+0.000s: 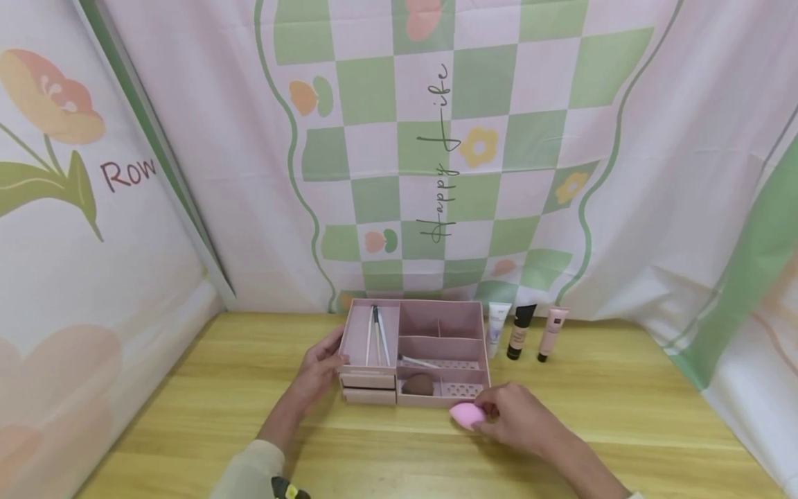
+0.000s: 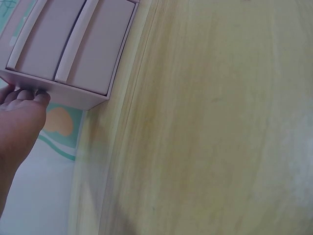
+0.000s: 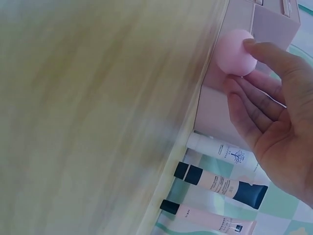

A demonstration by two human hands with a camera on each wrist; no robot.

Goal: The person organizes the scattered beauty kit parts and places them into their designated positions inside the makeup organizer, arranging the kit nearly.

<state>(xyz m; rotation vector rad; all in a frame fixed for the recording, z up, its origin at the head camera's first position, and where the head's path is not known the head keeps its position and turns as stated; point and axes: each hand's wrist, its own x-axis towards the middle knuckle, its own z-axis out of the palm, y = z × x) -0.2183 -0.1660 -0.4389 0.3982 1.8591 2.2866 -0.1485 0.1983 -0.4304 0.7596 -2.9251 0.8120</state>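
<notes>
While left hand (image 1: 319,367) loosely touches organizer (image 1: 369,396), right hand (image 1: 520,419) pinches sponge (image 1: 466,416) by front edge (image 1: 430,401); roomy tabletop (image 1: 386,450) alongside.

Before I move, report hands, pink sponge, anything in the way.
Left hand against organizer's left side. Right hand pinching pink sponge, outside organizer's front wall. Brown item inside, front row; nothing visibly blocking sponge.

We take it for home dressing corner: flowered, checked cloth (image 1: 368,90) reading "Happy Life", wood-grain worktop (image 1: 374,450), pink organizer (image 1: 461,320) holding brushes (image 1: 377,329), makeup sponge (image 1: 466,415), three tubes (image 1: 519,336).
</notes>
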